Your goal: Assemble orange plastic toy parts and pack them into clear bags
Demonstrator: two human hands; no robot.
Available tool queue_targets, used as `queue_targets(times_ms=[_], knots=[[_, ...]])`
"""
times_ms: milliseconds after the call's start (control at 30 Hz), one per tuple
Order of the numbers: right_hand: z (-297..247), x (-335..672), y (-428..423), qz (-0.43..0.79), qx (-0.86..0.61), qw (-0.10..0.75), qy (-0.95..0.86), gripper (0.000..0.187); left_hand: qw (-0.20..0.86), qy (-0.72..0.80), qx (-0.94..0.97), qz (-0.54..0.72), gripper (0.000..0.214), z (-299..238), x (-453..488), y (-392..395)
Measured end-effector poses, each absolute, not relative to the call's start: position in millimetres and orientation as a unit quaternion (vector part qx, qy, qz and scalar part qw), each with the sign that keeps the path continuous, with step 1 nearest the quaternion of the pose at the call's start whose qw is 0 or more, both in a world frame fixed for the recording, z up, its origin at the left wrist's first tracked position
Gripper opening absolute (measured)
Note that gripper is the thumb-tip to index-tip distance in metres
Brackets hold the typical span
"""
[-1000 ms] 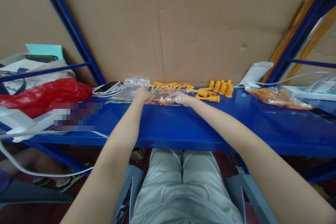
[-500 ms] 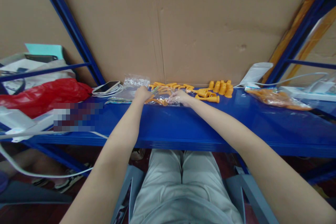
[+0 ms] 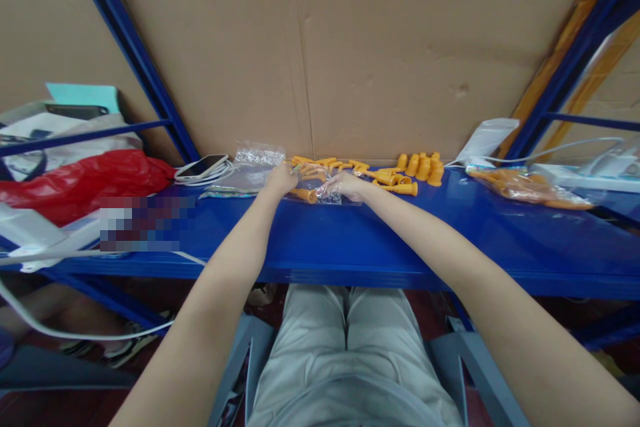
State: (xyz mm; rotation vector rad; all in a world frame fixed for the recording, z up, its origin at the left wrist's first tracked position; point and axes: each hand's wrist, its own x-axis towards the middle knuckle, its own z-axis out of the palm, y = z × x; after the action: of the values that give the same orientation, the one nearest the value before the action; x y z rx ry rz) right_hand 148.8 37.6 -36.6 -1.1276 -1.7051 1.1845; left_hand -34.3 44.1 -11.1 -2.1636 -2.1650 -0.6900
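Between my hands lies a clear plastic bag [image 3: 345, 199] with orange plastic parts around and apparently in it. My left hand [image 3: 281, 179] is closed at the bag's left side, on the end of an orange plastic part [image 3: 304, 195] with a flared end; its fingertips are mostly hidden. My right hand [image 3: 346, 185] pinches the clear film on the other side. Behind the bag, more loose orange parts [image 3: 327, 161] lie in a heap. Right of my right hand are longer orange pieces [image 3: 403, 189] with ribbed ends.
Several orange caps [image 3: 424, 167] stand at the back. A filled bag of orange parts [image 3: 530, 189] lies right on the blue shelf [image 3: 350, 247]. Flat clear bags [image 3: 240, 180], a phone [image 3: 209, 164] on a coiled cable and a red bag [image 3: 100, 180] are left. Cardboard [image 3: 380, 60] closes the back.
My left hand has moved slightly right, closer to the bag, covering more of the orange part. My right hand stays at nearly the same place on the film.
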Motion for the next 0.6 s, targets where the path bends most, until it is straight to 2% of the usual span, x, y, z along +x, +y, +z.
queue_targets(times_ms=[267,600], knots=[[-33,149,31,0.460,-0.439,0.377,-0.673,0.024,0.027,-0.546,-0.801,-0.245,0.043,-26,-6,51],[-28,147,26,0.504,-0.434,0.370,-0.649,0.022,-0.006,-0.562,-0.785,-0.260,0.043,-26,-9,53]])
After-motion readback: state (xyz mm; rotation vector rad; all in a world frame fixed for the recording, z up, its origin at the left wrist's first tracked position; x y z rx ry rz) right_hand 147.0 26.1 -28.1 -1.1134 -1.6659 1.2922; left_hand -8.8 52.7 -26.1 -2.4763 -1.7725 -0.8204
